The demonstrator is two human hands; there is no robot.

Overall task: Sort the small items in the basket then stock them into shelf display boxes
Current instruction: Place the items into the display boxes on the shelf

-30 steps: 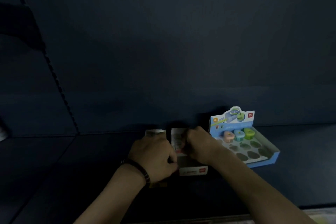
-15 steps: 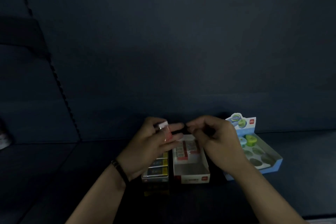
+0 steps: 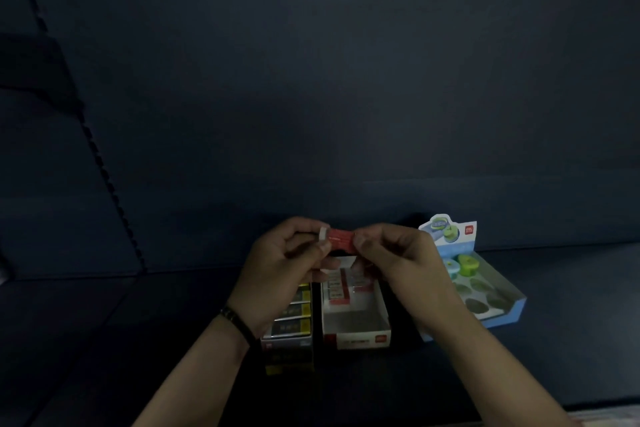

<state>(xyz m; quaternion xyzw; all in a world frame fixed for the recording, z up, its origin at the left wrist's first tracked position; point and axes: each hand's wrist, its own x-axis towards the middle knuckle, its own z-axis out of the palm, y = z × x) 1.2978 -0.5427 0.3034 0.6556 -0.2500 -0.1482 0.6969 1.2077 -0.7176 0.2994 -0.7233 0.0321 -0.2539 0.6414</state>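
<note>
Both hands hold one small red and white eraser (image 3: 338, 238) in the air above the shelf. My left hand (image 3: 287, 270) pinches its white left end, and my right hand (image 3: 398, 263) pinches its red right end. Right below stands a white display box (image 3: 356, 334) with a few red-banded erasers lying at its back. To its left is a grey display box (image 3: 287, 340) filled with black and yellow erasers. At the right stands a blue display box (image 3: 509, 312) with round slots, holding a blue and a green round item at its back.
All three boxes stand on a dark blue shelf (image 3: 138, 340) with a dark back wall (image 3: 311, 97). A perforated upright strip (image 3: 104, 177) runs down the left. A pale edge shows at the bottom right corner (image 3: 602, 416).
Both hands rose from the white box. The left hand lifted a red and white eraser, and the right hand came over and took hold of its other end.
</note>
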